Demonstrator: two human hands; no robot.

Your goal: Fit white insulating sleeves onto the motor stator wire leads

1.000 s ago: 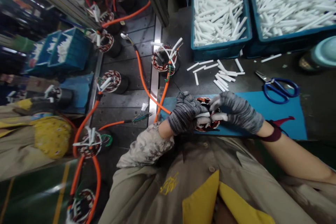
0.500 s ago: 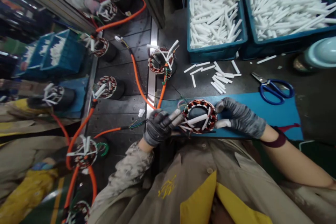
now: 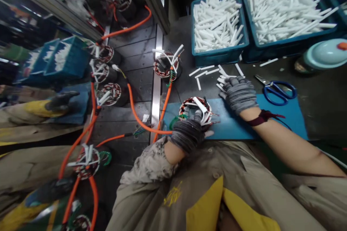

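A motor stator with red-brown windings (image 3: 184, 105) stands on a blue mat, white sleeves and a green tie on its near side. My left hand (image 3: 188, 135), in a grey glove, is closed on its near rim, with a finger at a white sleeve (image 3: 200, 105); part of the rim is hidden. An orange cable (image 3: 146, 126) runs to it from the left. To the right, my gloved right hand (image 3: 240, 95) is over a loose pile of short white tubes (image 3: 221, 79), thumb and fingers around some of them. Its fingertips are partly hidden.
Blue-handled scissors (image 3: 279, 92) lie right of my right hand on the mat (image 3: 225, 126). Behind are two blue bins (image 3: 219, 57) of white tubes and a light-blue lidded jar (image 3: 322, 56). Another stator (image 3: 164, 68) stands back left. A co-worker's gloved hand (image 3: 61, 103) is at far left.
My right hand has left the stator and moved up to the loose tubes. The stator has turned and shifted slightly left, with my left hand now on its near side. The orange cable has swung closer.
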